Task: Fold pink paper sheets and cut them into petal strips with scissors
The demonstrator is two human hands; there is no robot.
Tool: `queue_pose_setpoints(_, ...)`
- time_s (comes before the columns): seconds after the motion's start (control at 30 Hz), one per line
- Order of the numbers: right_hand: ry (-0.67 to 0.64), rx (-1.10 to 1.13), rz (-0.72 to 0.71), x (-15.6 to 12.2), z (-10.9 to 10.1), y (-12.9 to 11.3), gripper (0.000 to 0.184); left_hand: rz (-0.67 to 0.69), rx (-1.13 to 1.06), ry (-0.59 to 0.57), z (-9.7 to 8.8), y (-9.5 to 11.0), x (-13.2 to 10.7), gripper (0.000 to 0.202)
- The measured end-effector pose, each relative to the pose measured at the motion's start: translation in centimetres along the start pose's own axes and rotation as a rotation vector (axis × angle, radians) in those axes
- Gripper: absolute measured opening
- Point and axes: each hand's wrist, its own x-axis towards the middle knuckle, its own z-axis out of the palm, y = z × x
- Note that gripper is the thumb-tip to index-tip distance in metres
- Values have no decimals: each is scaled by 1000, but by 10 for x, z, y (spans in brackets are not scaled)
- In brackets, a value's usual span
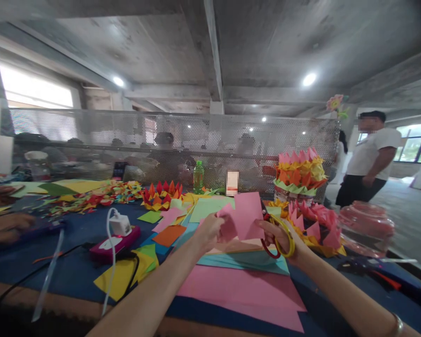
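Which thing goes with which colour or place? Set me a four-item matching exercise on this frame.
1. Scissors
2. Power strip
3. Jar
4. Bottle

A. Green
B. In the right hand
C. Right of the pink flowers
D. Magenta, with a white charger on it

Pairs: 1-B, 2-D, 3-C, 4-A

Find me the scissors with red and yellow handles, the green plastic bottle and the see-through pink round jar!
Scissors with red and yellow handles (291,237): head view, on the yellow loop.
Green plastic bottle (198,179): head view, mid-body.
See-through pink round jar (365,225): head view, front wall.
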Motion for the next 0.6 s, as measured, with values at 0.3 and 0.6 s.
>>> queue_pose_setpoints(0.3,234,-7,1,7,-7,0,42,94,-183,75,-7,8,2,36)
queue_pose_setpoints(0.6,-14,-79,13,-5,7,4,41,44,61,-63,6,-3,-6,38)
